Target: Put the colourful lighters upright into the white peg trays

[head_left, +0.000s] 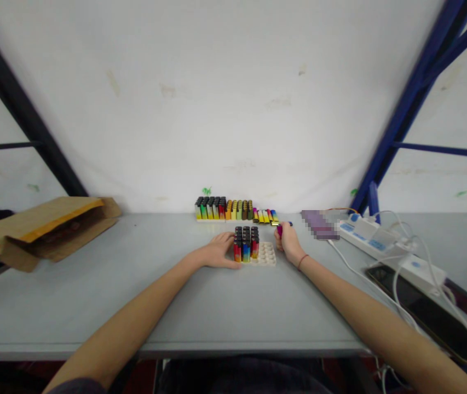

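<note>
While the left hand curves around the end of a cream socketed tray, the right hand grips a purple lighter with a metal top

The left hand is bowed wide, fingers behind the tray's left end and thumb along its front corner; how firmly it presses, I cannot tell. The right hand is curled tight, with the purple lighter in its fingers, metal top towards the left, just beside the tray's right end. A thin reddish band circles the right wrist.

In the tray's left part, black-topped red and blue lighters stand upright in 3 columns, with bare round sockets to their right. Near the white wall, a block of black-topped green, grey and red lighters stands beside a block of yellow, orange and green lighters; next come a few yellow, purple and blue lighters, set at a slant.

On the grey tabletop, a flat purple pixelated object, a white power strip and a glossy black slab lie at right, a gaping brown paper bag at left
</note>
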Action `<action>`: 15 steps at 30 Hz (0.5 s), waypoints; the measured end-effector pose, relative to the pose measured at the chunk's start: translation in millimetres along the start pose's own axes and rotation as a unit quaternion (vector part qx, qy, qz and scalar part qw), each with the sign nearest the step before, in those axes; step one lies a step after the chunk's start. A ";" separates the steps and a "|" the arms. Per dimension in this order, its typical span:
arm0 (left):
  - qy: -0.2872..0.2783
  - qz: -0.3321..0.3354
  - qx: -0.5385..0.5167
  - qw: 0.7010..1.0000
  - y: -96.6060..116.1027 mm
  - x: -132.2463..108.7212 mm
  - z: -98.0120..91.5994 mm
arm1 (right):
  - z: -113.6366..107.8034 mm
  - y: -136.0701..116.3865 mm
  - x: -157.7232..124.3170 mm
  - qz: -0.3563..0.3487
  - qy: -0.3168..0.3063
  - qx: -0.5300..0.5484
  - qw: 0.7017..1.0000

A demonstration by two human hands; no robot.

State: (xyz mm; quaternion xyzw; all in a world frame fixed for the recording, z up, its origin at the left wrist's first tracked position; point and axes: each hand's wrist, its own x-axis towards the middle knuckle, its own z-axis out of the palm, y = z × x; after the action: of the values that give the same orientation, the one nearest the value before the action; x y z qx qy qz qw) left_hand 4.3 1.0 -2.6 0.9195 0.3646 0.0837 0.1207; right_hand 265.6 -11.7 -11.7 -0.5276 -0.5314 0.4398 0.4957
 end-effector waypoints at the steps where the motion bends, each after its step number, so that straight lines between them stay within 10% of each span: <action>1: -0.002 -0.002 0.000 1.000 0.1 -0.1 -0.1 | 1.5 -3.0 -1.6 0.023 0.027 0.032 0.999; 15: -0.010 -0.013 0.004 1.000 3.7 -0.1 -2.2 | -2.6 -19.4 -9.0 0.131 -0.008 0.200 0.971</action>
State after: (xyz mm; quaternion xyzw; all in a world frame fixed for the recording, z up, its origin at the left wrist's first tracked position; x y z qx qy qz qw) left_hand 6.1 -1.3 0.6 0.9159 0.3756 0.0715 0.1221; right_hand 265.4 -21.9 7.3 -0.4789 -0.3629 0.6027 0.5251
